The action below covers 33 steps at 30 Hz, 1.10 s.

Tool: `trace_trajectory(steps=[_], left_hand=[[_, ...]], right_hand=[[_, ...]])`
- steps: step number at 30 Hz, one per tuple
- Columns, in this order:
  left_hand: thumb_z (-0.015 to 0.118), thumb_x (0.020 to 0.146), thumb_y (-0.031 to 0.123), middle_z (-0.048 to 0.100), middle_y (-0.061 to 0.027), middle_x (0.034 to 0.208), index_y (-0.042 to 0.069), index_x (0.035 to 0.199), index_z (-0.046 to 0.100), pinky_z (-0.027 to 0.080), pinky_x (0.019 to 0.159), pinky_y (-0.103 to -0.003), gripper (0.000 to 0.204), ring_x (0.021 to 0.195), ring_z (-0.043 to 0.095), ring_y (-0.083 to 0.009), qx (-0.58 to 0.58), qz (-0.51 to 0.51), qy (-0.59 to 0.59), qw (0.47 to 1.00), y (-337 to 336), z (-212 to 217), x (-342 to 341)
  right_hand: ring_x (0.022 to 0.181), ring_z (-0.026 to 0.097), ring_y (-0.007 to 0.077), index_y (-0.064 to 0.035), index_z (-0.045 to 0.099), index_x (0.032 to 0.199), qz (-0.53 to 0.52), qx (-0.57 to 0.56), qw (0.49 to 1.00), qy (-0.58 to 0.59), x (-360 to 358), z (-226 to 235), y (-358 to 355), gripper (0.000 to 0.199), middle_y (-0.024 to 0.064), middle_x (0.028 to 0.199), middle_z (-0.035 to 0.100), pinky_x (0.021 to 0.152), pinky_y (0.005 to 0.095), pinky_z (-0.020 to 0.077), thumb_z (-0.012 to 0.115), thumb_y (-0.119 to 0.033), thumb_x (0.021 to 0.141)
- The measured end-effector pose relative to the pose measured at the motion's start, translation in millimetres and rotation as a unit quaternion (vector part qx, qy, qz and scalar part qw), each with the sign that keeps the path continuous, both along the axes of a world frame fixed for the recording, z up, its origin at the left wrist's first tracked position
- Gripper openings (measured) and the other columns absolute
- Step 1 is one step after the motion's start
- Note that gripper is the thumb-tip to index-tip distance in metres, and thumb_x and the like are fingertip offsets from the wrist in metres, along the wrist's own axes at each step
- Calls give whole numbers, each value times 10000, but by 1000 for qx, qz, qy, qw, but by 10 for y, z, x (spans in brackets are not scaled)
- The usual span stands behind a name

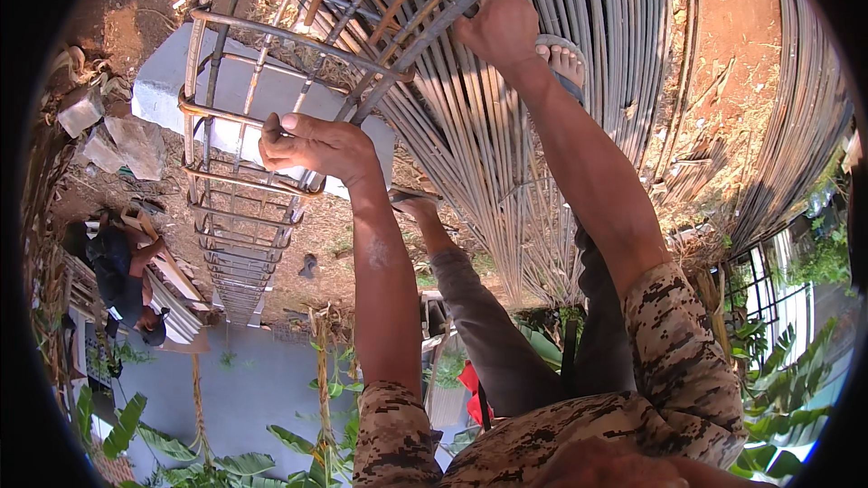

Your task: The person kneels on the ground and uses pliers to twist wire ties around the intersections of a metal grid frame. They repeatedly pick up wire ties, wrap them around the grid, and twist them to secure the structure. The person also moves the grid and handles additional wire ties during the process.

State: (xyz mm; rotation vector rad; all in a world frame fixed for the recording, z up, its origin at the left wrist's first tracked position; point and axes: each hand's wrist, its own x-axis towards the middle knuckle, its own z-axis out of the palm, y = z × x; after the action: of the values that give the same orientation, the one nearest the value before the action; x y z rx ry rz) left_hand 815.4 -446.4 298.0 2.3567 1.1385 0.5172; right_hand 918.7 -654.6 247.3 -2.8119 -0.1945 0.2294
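Observation:
A long rebar cage [303,41] of straight bars and square stirrups runs from the top of the view down toward the lower left. My left hand [321,149] is closed at the cage's near side, its thumb and fingers round a stirrup [221,114] where that meets the long bar. The fingertips partly hide the grip. Farther up and to the right, my right hand [502,27] wraps round a long bar at the cage's edge; its fingers are mostly hidden. Beneath the cage lies a pale grey slab [158,86].
Many loose steel bars [506,154] cover the ground under my right arm, with my sandalled foot [565,63] among them. Another bar bundle [796,108] curves along the right. Broken blocks [136,145] lie at left. Another person [117,262] is beside stacked boards [176,307] at lower left.

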Motion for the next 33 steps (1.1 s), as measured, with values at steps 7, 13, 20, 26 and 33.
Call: trace_trajectory(steps=[7, 13, 20, 26, 33], left_hand=[[250, 1054, 506, 349, -260, 1220, -84, 1248, 359, 349, 1023, -442, 631, 1142, 411, -372, -23, 87, -120, 989, -41, -150, 62], [257, 1048, 528, 400, -264, 1180, -98, 1219, 398, 380, 987, -457, 664, 1099, 440, -378, -42, 97, -123, 987, -7, -231, -17], [330, 1044, 487, 399, -279, 1241, -105, 1257, 386, 362, 1000, -499, 632, 1170, 423, -394, -30, 55, -112, 992, -9, -146, 27], [576, 982, 236, 562, -219, 1163, -66, 1187, 549, 429, 933, -441, 365, 1153, 508, -361, 46, -199, -99, 974, 133, 98, 315], [754, 745, 611, 605, -249, 1061, -19, 1125, 647, 539, 768, -440, 743, 1058, 603, -374, 6, -348, 72, 935, 344, -64, 1114]], right_hand=[[648, 641, 327, -1, 596, 825, 57, 1, 994, -97, 6, -8, -42, 402, 164, 793, 615, 542, 430, 530, 759, -328, 658], [638, 628, 361, 40, 598, 875, 21, 6, 998, -63, 15, -128, -43, 436, 189, 767, 614, 544, 450, 523, 754, -310, 666], [735, 648, 393, 74, 561, 977, -1, 46, 999, -28, 37, -130, 58, 497, 240, 822, 623, 631, 472, 537, 757, -276, 684], [701, 667, 377, 68, 576, 976, -8, 4, 1000, -17, 39, 31, 95, 465, 235, 864, 632, 627, 449, 564, 768, -239, 685], [718, 676, 374, 95, 549, 1053, -28, -46, 997, 62, 62, 253, 203, 508, 240, 890, 632, 643, 448, 573, 752, -231, 721]])
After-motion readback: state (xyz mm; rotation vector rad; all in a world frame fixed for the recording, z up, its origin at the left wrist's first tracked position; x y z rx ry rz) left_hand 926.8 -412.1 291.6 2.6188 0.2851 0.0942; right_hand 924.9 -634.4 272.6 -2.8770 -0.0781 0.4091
